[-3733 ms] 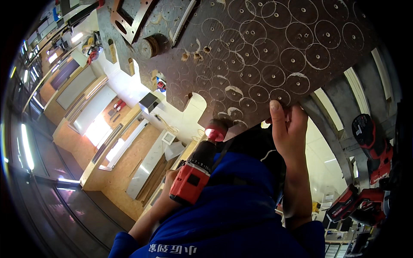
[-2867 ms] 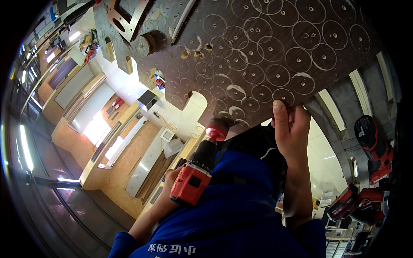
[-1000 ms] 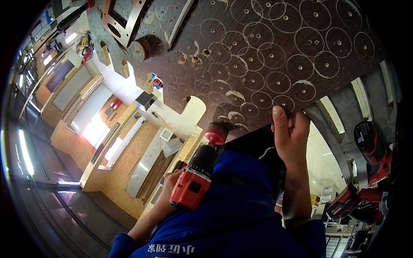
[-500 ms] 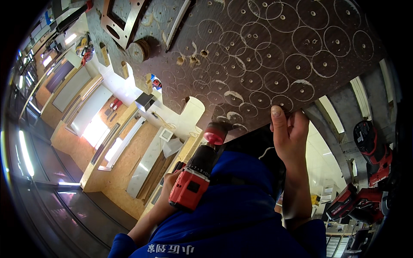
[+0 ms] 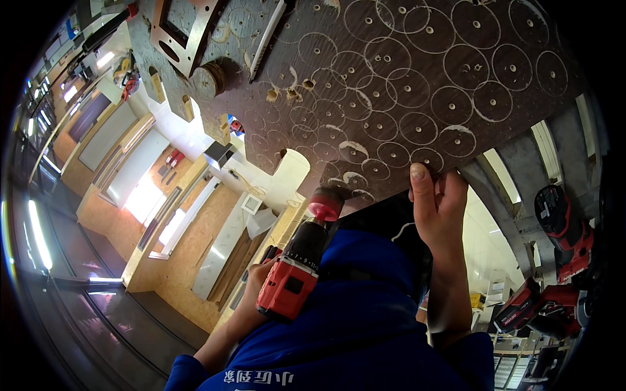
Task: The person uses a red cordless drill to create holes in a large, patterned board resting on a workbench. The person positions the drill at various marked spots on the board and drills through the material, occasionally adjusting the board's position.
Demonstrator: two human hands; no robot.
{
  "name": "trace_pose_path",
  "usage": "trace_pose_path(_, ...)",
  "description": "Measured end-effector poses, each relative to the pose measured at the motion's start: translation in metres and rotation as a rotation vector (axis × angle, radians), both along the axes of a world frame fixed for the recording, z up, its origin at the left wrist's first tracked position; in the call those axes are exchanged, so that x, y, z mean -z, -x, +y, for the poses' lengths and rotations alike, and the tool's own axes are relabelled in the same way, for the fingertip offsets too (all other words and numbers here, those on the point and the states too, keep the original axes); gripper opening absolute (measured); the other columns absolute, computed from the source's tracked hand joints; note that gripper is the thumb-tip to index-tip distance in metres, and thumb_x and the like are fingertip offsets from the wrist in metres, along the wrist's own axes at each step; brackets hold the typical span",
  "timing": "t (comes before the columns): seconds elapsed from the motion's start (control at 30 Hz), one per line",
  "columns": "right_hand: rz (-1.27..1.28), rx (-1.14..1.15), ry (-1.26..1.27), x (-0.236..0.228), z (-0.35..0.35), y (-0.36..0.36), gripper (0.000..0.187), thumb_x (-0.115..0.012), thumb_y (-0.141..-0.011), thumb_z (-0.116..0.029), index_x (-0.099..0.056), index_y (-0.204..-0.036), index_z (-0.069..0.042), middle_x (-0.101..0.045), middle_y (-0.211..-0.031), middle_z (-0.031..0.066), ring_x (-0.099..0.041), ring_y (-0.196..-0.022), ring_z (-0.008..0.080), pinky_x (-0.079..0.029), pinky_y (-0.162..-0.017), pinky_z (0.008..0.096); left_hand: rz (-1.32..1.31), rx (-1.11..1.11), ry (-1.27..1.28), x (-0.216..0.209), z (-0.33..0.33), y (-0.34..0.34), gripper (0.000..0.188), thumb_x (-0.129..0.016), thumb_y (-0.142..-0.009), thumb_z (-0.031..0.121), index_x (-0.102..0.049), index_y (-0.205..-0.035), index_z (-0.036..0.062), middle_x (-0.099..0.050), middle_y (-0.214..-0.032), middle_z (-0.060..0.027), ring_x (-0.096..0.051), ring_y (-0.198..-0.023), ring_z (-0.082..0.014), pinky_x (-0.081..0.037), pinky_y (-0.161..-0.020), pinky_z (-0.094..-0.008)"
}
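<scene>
Left hand (image 5: 259, 277), at 7 o'clock from the view's centre, is clamping round a red-and-black cordless drill (image 5: 287, 287); its fingers are mostly hiding behind the housing. The drill is pointing up toward 1 o'clock, its pinkish-red, round, cup-shaped attachment (image 5: 325, 205) sitting near centre, at the near corner of a dark brown, wood-faced flat panel (image 5: 393, 116); exact contact cannot be told. The panel is filling 11 to 2 o'clock, bearing pale scored rings with small central holes. Right hand (image 5: 435, 202), at 3 o'clock, is pinching the panel's near edge, thumb on the upper face, other fingers curling below, partly hidden.

Against 3.7 s earlier: drill, attachment and right hand are showing slightly lower; the attachment is staying at the same corner, the thumb at the same ring. Two red-and-black power tools (image 5: 564, 231) at 3 to 4 o'clock are also showing lower, so camera motion cannot be separated out. Toward 11 o'clock, a copper-coloured plate with cut-outs (image 5: 189, 57) is lying just beside a round wooden disc (image 5: 207, 79).
</scene>
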State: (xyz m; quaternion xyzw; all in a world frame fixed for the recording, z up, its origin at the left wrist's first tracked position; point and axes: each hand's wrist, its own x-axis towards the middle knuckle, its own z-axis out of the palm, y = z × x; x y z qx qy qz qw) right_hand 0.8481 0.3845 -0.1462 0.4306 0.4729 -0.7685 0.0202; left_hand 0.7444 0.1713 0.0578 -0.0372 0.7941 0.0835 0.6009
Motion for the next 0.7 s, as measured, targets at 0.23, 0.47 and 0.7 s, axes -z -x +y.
trace_pose_path(0.23,-0.007,-0.005,0.019,0.0,0.001,-0.001,0.021,-0.066,-0.093,-0.021,-0.061,-0.09,0.0,-0.058,-0.069,-0.0001,-0.049,-0.055,0.0036,-0.04,-0.049,0.0191,0.007,0.005,0.015,0.0,0.007,0.001,0.023,-0.075,-0.077,0.016,-0.067,-0.094,0.0019,-0.07,-0.081,-0.0088,-0.069,-0.073,-0.0197,-0.053,-0.07,-0.0297)
trace_pose_path(0.47,-0.006,-0.017,0.002,-0.001,0.001,0.0,0.021,-0.066,-0.093,-0.021,-0.062,-0.089,-0.001,-0.058,-0.07,0.0004,-0.049,-0.055,0.0039,-0.04,-0.049,0.0192,-0.01,0.032,-0.03,0.0,0.006,0.004,0.024,-0.074,-0.078,0.016,-0.066,-0.095,0.0018,-0.07,-0.081,-0.0089,-0.069,-0.074,-0.0202,-0.053,-0.07,-0.0303)
trace_pose_path(0.7,-0.018,-0.004,0.001,-0.001,0.0,0.0,0.02,-0.066,-0.093,-0.02,-0.062,-0.088,0.0,-0.06,-0.072,0.0017,-0.05,-0.057,0.0048,-0.041,-0.051,0.0197,-0.039,0.015,-0.028,0.0,0.012,0.008,0.025,-0.073,-0.079,0.014,-0.065,-0.099,0.0019,-0.069,-0.083,-0.0094,-0.07,-0.074,-0.0218,-0.053,-0.07,-0.0313)
